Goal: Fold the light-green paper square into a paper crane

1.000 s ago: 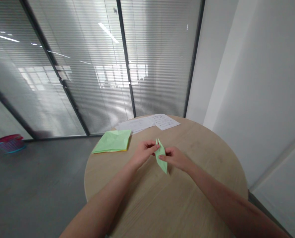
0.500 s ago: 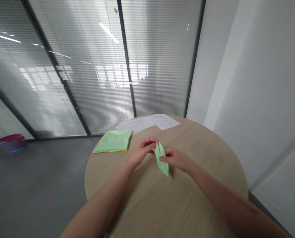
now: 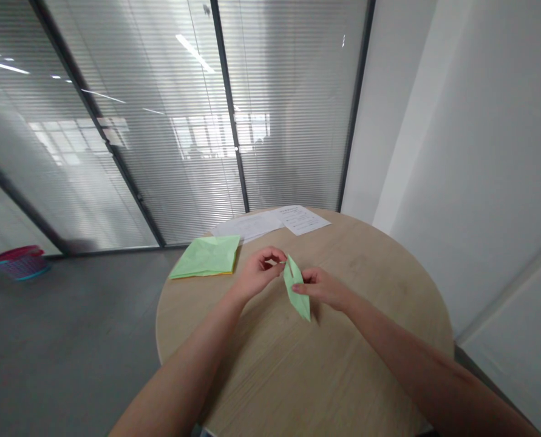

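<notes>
A small piece of folded light green paper (image 3: 296,294), long and narrow with a slit near its top, is held up just above the table. My right hand (image 3: 322,286) is closed on its right side, the thumb lying across the front face. At the upper left edge of the paper, my left hand (image 3: 261,270) has its thumb and forefinger pinched together on the paper's upper tip. Parts of the fingers behind the paper are hidden.
On the round wooden table (image 3: 365,340), a stack of green sheets (image 3: 209,256) with yellow beneath lies at the left edge. White papers (image 3: 252,226) and a printed sheet (image 3: 304,220) lie at the back. A pink and blue basket (image 3: 22,264) stands on the floor.
The left fingers have shifted slightly and now pinch the paper's upper tip. One of its two upper points has been drawn left and down. The right hand keeps its grip.
</notes>
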The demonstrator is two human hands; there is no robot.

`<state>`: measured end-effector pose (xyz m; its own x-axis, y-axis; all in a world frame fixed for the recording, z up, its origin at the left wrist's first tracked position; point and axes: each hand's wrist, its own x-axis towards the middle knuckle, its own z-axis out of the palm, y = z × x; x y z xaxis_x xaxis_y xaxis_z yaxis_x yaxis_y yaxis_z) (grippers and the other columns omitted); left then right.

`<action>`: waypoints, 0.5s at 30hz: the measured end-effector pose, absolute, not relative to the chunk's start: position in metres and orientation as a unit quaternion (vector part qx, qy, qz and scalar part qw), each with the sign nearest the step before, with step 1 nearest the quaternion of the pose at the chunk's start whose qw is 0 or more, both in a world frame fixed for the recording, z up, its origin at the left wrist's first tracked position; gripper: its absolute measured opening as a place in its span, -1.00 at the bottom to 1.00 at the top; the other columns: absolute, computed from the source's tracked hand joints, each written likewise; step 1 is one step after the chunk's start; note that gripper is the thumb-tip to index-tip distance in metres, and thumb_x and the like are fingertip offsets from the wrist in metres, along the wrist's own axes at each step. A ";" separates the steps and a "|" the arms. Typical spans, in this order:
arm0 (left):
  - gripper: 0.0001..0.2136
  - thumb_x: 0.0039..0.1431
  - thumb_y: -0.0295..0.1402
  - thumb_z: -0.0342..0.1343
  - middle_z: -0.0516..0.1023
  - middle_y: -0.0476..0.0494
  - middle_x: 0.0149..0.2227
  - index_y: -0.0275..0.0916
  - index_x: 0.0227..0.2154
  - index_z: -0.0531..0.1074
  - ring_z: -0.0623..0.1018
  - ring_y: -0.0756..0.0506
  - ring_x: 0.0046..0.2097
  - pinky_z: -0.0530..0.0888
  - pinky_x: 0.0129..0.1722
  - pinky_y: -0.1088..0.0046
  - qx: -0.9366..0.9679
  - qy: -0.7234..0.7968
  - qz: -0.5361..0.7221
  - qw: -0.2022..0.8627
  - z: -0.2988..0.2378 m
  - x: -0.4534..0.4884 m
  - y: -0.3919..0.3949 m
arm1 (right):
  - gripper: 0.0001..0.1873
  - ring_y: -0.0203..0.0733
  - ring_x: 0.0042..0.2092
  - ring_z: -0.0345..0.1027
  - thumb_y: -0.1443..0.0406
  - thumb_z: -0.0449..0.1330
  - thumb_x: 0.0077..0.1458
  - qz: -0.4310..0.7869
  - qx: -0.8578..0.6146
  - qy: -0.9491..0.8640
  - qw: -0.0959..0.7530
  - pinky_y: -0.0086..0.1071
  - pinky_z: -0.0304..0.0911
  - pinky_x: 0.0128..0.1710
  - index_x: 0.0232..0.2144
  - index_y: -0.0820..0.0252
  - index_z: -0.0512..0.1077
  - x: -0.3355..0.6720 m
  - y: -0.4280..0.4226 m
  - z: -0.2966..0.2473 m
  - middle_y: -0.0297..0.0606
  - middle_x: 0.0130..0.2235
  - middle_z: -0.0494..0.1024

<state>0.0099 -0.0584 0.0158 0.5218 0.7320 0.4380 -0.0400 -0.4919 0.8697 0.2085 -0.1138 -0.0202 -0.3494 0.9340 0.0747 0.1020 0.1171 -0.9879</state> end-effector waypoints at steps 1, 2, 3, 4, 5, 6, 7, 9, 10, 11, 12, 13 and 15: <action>-0.88 0.10 -0.32 0.24 0.53 -0.11 -0.29 -0.24 -0.33 0.50 0.49 -0.04 -0.30 0.42 -0.32 0.46 0.755 0.235 0.436 0.430 0.015 0.009 -0.058 | -0.56 -0.17 -0.34 0.38 -0.02 0.37 -0.12 0.517 -0.410 -0.634 0.403 -0.33 0.23 -0.28 -0.39 0.25 0.54 0.209 -0.114 -0.020 -0.24 -0.38 0.57; -0.88 0.12 -0.31 0.24 0.54 -0.13 -0.27 -0.24 -0.32 0.51 0.50 -0.05 -0.28 0.43 -0.31 0.45 0.759 0.241 0.440 0.416 0.015 0.009 -0.059 | -0.57 -0.17 -0.34 0.38 -0.02 0.37 -0.11 0.509 -0.411 -0.637 0.408 -0.32 0.23 -0.27 -0.39 0.25 0.54 0.209 -0.113 -0.021 -0.24 -0.38 0.56; -0.87 0.13 -0.30 0.23 0.55 -0.14 -0.26 -0.23 -0.30 0.52 0.51 -0.06 -0.26 0.44 -0.30 0.44 0.761 0.246 0.442 0.406 0.015 0.008 -0.059 | -0.58 -0.17 -0.34 0.37 -0.01 0.36 -0.10 0.500 -0.412 -0.640 0.413 -0.32 0.23 -0.27 -0.39 0.25 0.53 0.209 -0.112 -0.021 -0.24 -0.39 0.56; -0.86 0.13 -0.29 0.23 0.56 -0.15 -0.24 -0.23 -0.29 0.53 0.52 -0.06 -0.25 0.45 -0.29 0.44 0.761 0.252 0.444 0.400 0.015 0.008 -0.060 | -0.59 -0.18 -0.35 0.37 0.00 0.34 -0.08 0.490 -0.412 -0.645 0.417 -0.33 0.23 -0.28 -0.39 0.25 0.53 0.209 -0.112 -0.022 -0.25 -0.39 0.55; -0.85 0.13 -0.28 0.23 0.57 -0.15 -0.23 -0.22 -0.28 0.54 0.52 -0.07 -0.24 0.46 -0.29 0.43 0.760 0.257 0.446 0.396 0.016 0.009 -0.061 | -0.61 -0.18 -0.36 0.36 0.01 0.33 -0.06 0.480 -0.413 -0.651 0.419 -0.34 0.23 -0.29 -0.40 0.25 0.53 0.209 -0.111 -0.024 -0.26 -0.40 0.54; -0.84 0.12 -0.27 0.24 0.58 -0.16 -0.22 -0.22 -0.28 0.55 0.53 -0.08 -0.24 0.46 -0.30 0.43 0.758 0.263 0.449 0.394 0.016 0.009 -0.062 | -0.62 -0.19 -0.37 0.35 0.02 0.32 -0.04 0.469 -0.414 -0.657 0.420 -0.34 0.22 -0.30 -0.41 0.24 0.52 0.209 -0.110 -0.025 -0.27 -0.41 0.53; -0.84 0.11 -0.27 0.25 0.59 -0.16 -0.23 -0.23 -0.29 0.56 0.54 -0.09 -0.25 0.47 -0.30 0.42 0.754 0.270 0.453 0.391 0.016 0.010 -0.063 | -0.63 -0.20 -0.38 0.34 0.03 0.31 -0.03 0.458 -0.416 -0.663 0.421 -0.35 0.21 -0.32 -0.42 0.24 0.52 0.208 -0.109 -0.027 -0.27 -0.42 0.52; -0.84 0.08 -0.26 0.27 0.61 -0.16 -0.27 -0.24 -0.33 0.58 0.54 -0.09 -0.27 0.47 -0.32 0.42 0.743 0.287 0.464 0.387 0.015 0.013 -0.063 | -0.65 -0.21 -0.40 0.32 0.04 0.30 -0.01 0.438 -0.421 -0.671 0.424 -0.36 0.20 -0.34 -0.43 0.25 0.50 0.208 -0.107 -0.029 -0.28 -0.44 0.50; -0.84 0.06 -0.27 0.27 0.61 -0.16 -0.30 -0.25 -0.35 0.58 0.54 -0.09 -0.29 0.47 -0.32 0.42 0.736 0.295 0.470 0.387 0.015 0.014 -0.063 | -0.65 -0.22 -0.41 0.31 0.05 0.29 0.00 0.428 -0.424 -0.674 0.426 -0.36 0.20 -0.35 -0.44 0.25 0.50 0.207 -0.107 -0.030 -0.28 -0.45 0.49; -0.84 0.04 -0.28 0.28 0.61 -0.15 -0.33 -0.26 -0.36 0.59 0.54 -0.08 -0.31 0.47 -0.33 0.41 0.729 0.301 0.475 0.391 0.015 0.016 -0.063 | -0.66 -0.22 -0.41 0.31 0.05 0.29 0.01 0.419 -0.427 -0.677 0.429 -0.37 0.19 -0.36 -0.44 0.25 0.50 0.207 -0.107 -0.031 -0.29 -0.45 0.48; -0.84 0.03 -0.28 0.29 0.60 -0.15 -0.35 -0.26 -0.37 0.59 0.53 -0.07 -0.34 0.47 -0.34 0.41 0.721 0.305 0.480 0.396 0.014 0.017 -0.063 | -0.66 -0.22 -0.41 0.30 0.06 0.28 0.02 0.410 -0.430 -0.679 0.432 -0.37 0.19 -0.36 -0.44 0.24 0.49 0.207 -0.106 -0.032 -0.29 -0.46 0.47; -0.84 0.02 -0.28 0.29 0.60 -0.14 -0.37 -0.27 -0.38 0.59 0.52 -0.06 -0.36 0.47 -0.36 0.41 0.713 0.307 0.484 0.404 0.014 0.018 -0.063 | -0.67 -0.22 -0.41 0.30 0.06 0.28 0.03 0.401 -0.433 -0.681 0.434 -0.38 0.19 -0.37 -0.44 0.24 0.49 0.206 -0.106 -0.032 -0.30 -0.46 0.47; -0.83 -0.02 -0.28 0.31 0.59 -0.12 -0.38 -0.27 -0.38 0.57 0.51 -0.04 -0.39 0.46 -0.39 0.43 0.693 0.308 0.497 0.421 0.013 0.020 -0.064 | -0.68 -0.23 -0.41 0.28 0.06 0.27 0.04 0.385 -0.438 -0.686 0.436 -0.39 0.18 -0.38 -0.45 0.23 0.48 0.206 -0.106 -0.033 -0.31 -0.47 0.45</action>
<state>0.0202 -0.0637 0.0133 0.3160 0.8455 0.4304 0.0076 -0.4559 0.8900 0.2060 -0.1057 -0.0330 -0.2371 0.9361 0.2599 0.2649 0.3196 -0.9098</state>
